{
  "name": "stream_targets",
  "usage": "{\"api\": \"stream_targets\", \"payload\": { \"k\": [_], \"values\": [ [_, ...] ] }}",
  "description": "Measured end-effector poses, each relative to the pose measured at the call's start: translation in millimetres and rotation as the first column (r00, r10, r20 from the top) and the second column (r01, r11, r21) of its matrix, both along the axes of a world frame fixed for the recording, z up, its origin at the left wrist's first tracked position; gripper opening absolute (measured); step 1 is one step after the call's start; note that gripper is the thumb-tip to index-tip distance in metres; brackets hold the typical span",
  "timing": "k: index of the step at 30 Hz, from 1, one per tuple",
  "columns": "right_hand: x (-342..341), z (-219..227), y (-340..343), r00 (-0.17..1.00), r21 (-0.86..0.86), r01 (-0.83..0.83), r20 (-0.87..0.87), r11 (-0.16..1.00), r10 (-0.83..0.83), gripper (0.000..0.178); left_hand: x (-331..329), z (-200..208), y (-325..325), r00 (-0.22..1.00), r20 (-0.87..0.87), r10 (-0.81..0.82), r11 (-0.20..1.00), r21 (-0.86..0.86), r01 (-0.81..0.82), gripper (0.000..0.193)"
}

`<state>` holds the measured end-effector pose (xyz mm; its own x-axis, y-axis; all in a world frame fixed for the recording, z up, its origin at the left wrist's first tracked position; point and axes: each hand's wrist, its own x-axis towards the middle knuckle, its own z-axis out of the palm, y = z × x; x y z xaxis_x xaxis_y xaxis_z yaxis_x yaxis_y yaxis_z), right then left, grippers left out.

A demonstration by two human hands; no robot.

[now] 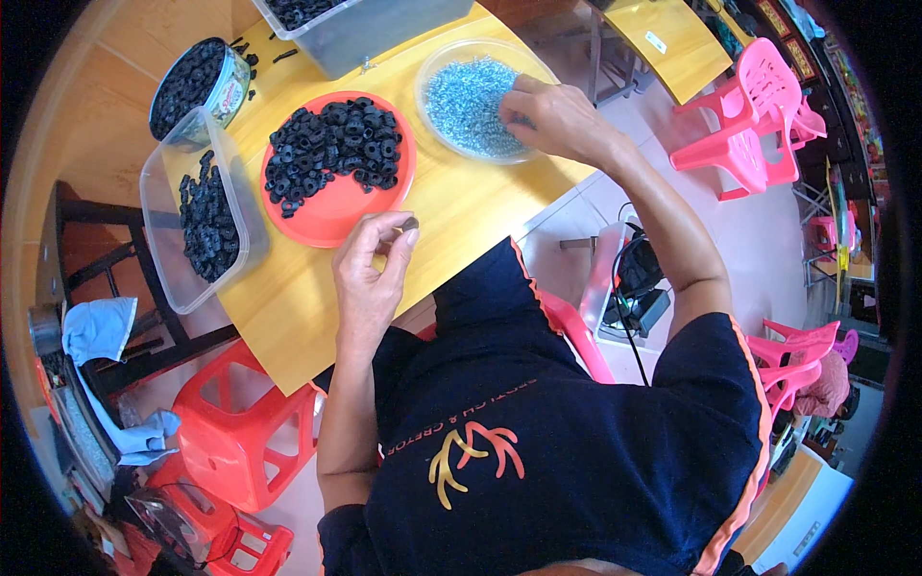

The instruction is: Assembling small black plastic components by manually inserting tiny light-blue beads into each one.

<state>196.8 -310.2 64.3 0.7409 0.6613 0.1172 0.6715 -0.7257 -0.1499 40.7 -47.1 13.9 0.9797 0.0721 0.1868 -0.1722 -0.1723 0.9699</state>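
Observation:
My left hand (373,261) is over the near edge of the yellow table, pinching a small dark ring-like piece (410,224) between thumb and fingertips. Just beyond it sits a red plate (341,206) with a heap of black ring-shaped parts (331,144). To the right, my right hand (552,120) dips into a clear round tub (426,104) full of tiny shiny blue-silver pieces (471,101). Its fingers are curled together at the surface of the pieces, and whatever lies between them is hidden.
A clear box (163,221) of black parts stands left of the plate, tilted at the table's edge. Behind it is a round tin (230,91) of black pieces. A large grey bin (360,34) stands at the back. Red stools (230,432) and pink chairs (749,125) surround the table.

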Motion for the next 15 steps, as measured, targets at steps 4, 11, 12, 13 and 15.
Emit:
{"api": "stream_targets", "payload": {
  "k": [4, 11, 12, 13, 15],
  "values": [
    [-1.2, -1.2, -3.3, 1.000, 0.006, 0.005, -0.004, 1.000, -0.005, 0.014, -0.7, -1.8, -0.5, 1.000, -0.008, 0.003, 1.000, -0.005, -0.004, 0.015],
    [-4.1, 2.4, 1.4, 0.998, -0.005, -0.058, 0.008, 0.998, 0.058, 0.011, 0.3, 0.3, -3.4, 1.000, -0.004, -0.008, 1.000, -0.010, 0.008, 0.015],
    [-4.2, 3.7, 2.3, 0.999, -0.028, -0.049, -0.016, 0.998, 0.048, 0.011, -0.1, 1.3, -3.4, 1.000, -0.006, -0.012, 1.000, -0.003, 0.012, 0.015],
    [-3.2, 3.5, 2.2, 0.999, -0.029, -0.049, -0.017, 0.998, 0.048, 0.011, 0.1, 1.6, -3.0, 1.000, -0.010, -0.016, 1.000, 0.001, 0.016, 0.014],
    [-0.6, 2.8, 0.8, 0.997, -0.002, -0.068, -0.033, 0.998, 0.068, 0.009, 0.9, 0.8, -2.5, 1.000, -0.016, -0.011, 1.000, -0.007, 0.011, 0.014]
  ]
}}
